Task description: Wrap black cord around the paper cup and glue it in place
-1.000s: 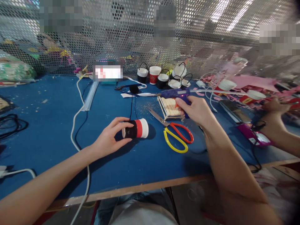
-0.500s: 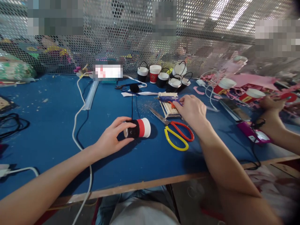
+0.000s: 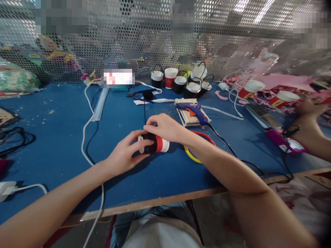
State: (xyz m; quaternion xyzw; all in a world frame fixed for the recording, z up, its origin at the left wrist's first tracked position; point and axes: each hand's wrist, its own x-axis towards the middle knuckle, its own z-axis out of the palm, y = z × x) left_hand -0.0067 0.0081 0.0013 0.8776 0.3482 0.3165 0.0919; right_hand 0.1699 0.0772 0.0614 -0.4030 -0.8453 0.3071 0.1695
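Note:
My left hand is wrapped round a small paper cup that lies on its side just above the table. Black yarn covers part of the cup, with a red band and a white rim showing at its right end. From a ball of black yarn, a strand runs down to the cup. The closed fingertips of my right hand meet this strand at the top of the cup. Scissors with yellow and red handles lie partly beneath my right forearm. A blue glue gun rests on a stick rack.
Several cups with black cord handles stand at the back, by the perforated metal screen. A white cable crosses the table's left side. On the right are a purple box and another person's hand.
My right hand has let go of the glue gun, now lying on the stick rack, and moved left to the yarn at the cup. My left hand still holds the cup.

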